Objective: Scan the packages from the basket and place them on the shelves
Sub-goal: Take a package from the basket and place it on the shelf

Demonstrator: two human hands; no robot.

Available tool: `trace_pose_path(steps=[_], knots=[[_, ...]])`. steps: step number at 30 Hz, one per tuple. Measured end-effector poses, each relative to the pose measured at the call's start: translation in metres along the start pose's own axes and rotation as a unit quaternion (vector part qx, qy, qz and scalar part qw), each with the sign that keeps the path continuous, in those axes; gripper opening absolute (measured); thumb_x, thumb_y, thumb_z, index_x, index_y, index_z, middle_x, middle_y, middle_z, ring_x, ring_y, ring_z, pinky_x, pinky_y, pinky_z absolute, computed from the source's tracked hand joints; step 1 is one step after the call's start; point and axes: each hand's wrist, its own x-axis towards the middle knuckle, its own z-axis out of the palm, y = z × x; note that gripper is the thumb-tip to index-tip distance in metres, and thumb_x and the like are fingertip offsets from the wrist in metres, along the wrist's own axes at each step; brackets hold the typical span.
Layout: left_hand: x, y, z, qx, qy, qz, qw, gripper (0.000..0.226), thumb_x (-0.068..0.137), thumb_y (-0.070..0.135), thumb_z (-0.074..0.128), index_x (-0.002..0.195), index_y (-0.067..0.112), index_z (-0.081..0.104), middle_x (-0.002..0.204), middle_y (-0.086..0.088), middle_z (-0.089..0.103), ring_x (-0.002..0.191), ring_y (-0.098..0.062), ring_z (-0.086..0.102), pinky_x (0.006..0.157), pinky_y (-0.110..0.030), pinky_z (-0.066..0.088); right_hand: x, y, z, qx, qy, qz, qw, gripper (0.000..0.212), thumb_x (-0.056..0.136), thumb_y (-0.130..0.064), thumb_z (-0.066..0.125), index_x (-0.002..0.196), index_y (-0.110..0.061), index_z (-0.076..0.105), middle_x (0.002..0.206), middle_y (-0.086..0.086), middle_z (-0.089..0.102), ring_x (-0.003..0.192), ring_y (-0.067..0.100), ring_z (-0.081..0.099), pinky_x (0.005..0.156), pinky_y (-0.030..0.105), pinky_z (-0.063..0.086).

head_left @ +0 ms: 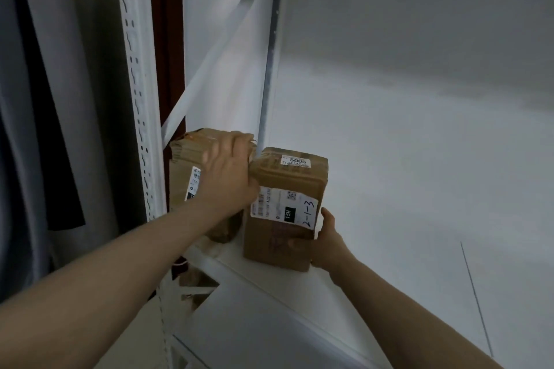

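Here, on the white metal shelf (404,189), two packages stand upright, touching, at its left end. The left hand (227,172) curls its fingers over the top of the tape-wrapped brown cardboard parcel (183,165) beside the white slotted post (139,93). The right hand (328,238) grips the lower right corner of the brown cardboard box labelled 5005 (284,189), thumb up its side

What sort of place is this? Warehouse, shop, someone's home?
Probably a parcel storeroom or pickup point: white slotted rack upright, white shelf, a taped parcel and a labelled parcel hand-marked 2-1-3, stickered 5005.
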Motion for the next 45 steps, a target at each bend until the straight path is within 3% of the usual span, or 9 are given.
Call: trace_pose_path(steps=[3, 5, 8, 14, 25, 30, 36, 42, 45], knots=[[0.028, -0.030, -0.006, 0.059, -0.145, -0.007, 0.988, 0.091, 0.080, 0.027, 0.067, 0.157, 0.020, 0.019, 0.165, -0.006, 0.013, 0.153, -0.026, 0.005, 0.122, -0.054, 0.002, 0.007, -0.008, 0.010, 0.005, 0.002, 0.023, 1.000, 0.113, 0.081, -0.025, 0.084, 0.159, -0.027, 0.002, 0.124, 0.003, 0.050, 0.117, 0.031, 0.057, 0.092, 0.047, 0.057], [0.035, -0.047, -0.003, 0.094, -0.207, -0.020, 0.974, 0.089, 0.084, 0.037, 0.064, 0.158, 0.023, 0.016, 0.166, -0.006, 0.016, 0.154, -0.026, 0.005, 0.121, -0.060, -0.003, 0.009, -0.013, 0.020, -0.006, 0.001, 0.028, 1.000, 0.108, 0.083, -0.028, 0.082, 0.158, -0.029, 0.004, 0.122, 0.003, 0.050, 0.108, 0.027, 0.058, 0.085, 0.044, 0.060], [0.033, -0.062, -0.003, 0.116, -0.232, -0.007, 0.966, 0.072, 0.085, 0.045, 0.059, 0.149, 0.024, 0.034, 0.154, -0.006, 0.039, 0.145, -0.030, 0.030, 0.117, -0.066, 0.014, 0.010, -0.019, 0.031, -0.023, 0.001, 0.030, 0.999, 0.106, 0.084, -0.031, 0.081, 0.158, -0.030, 0.005, 0.122, 0.005, 0.053, 0.093, 0.020, 0.060, 0.075, 0.039, 0.062], [0.034, -0.074, -0.013, 0.108, -0.228, 0.027, 0.967, 0.058, 0.081, 0.038, 0.060, 0.134, 0.022, 0.045, 0.137, -0.008, 0.047, 0.127, -0.030, 0.043, 0.103, -0.055, 0.041, 0.005, -0.028, 0.041, -0.027, 0.003, 0.042, 0.999, 0.105, 0.083, -0.034, 0.081, 0.157, -0.030, 0.007, 0.117, 0.006, 0.060, 0.086, 0.018, 0.062, 0.065, 0.031, 0.057], [0.044, -0.089, -0.017, 0.092, -0.250, 0.059, 0.962, 0.053, 0.083, 0.040, 0.061, 0.128, 0.020, 0.044, 0.131, -0.011, 0.047, 0.122, -0.033, 0.043, 0.094, -0.052, 0.048, -0.017, -0.039, 0.057, -0.005, 0.032, 0.080, 0.996, 0.092, 0.086, -0.031, 0.078, 0.153, -0.031, 0.016, 0.112, 0.003, 0.055, 0.084, 0.014, 0.057, 0.073, 0.037, 0.058], [0.039, -0.074, -0.024, 0.097, -0.227, 0.039, 0.968, 0.062, 0.083, 0.038, 0.066, 0.136, 0.016, 0.043, 0.138, -0.017, 0.043, 0.127, -0.038, 0.041, 0.097, -0.052, 0.043, -0.028, -0.039, 0.059, 0.007, 0.028, 0.106, 0.994, 0.102, 0.084, -0.033, 0.081, 0.157, -0.030, 0.009, 0.119, 0.002, 0.053, 0.096, 0.020, 0.059, 0.076, 0.038, 0.058], [0.015, -0.001, -0.042, -0.060, -0.057, 0.181, 0.980, 0.057, 0.076, 0.009, 0.062, 0.131, 0.011, 0.051, 0.132, -0.016, 0.050, 0.122, -0.038, 0.042, 0.098, -0.052, 0.042, -0.057, -0.020, 0.044, 0.021, 0.042, 0.151, 0.987, 0.101, 0.082, -0.032, 0.084, 0.157, -0.026, 0.016, 0.130, 0.009, 0.055, 0.111, 0.029, 0.061, 0.077, 0.036, 0.059], [-0.052, 0.089, -0.040, -0.142, -0.102, 0.370, 0.912, 0.055, 0.070, 0.020, 0.037, 0.119, 0.010, 0.062, 0.118, -0.009, 0.060, 0.115, -0.034, 0.050, 0.096, -0.046, 0.041, -0.136, 0.025, 0.005, 0.015, 0.100, 0.173, 0.980, 0.063, 0.083, -0.025, 0.082, 0.138, -0.018, 0.052, 0.121, 0.011, 0.062, 0.103, 0.025, 0.064, 0.090, 0.038, 0.058], [-0.107, 0.144, -0.030, -0.174, -0.146, 0.427, 0.875, 0.048, 0.073, 0.021, 0.036, 0.108, 0.011, 0.068, 0.106, -0.007, 0.065, 0.106, -0.033, 0.056, 0.085, -0.041, 0.046, -0.200, 0.057, -0.031, 0.004, 0.143, 0.184, 0.973, 0.037, 0.085, -0.021, 0.079, 0.118, -0.013, 0.066, 0.101, 0.007, 0.066, 0.086, 0.019, 0.063, 0.078, 0.031, 0.056]])
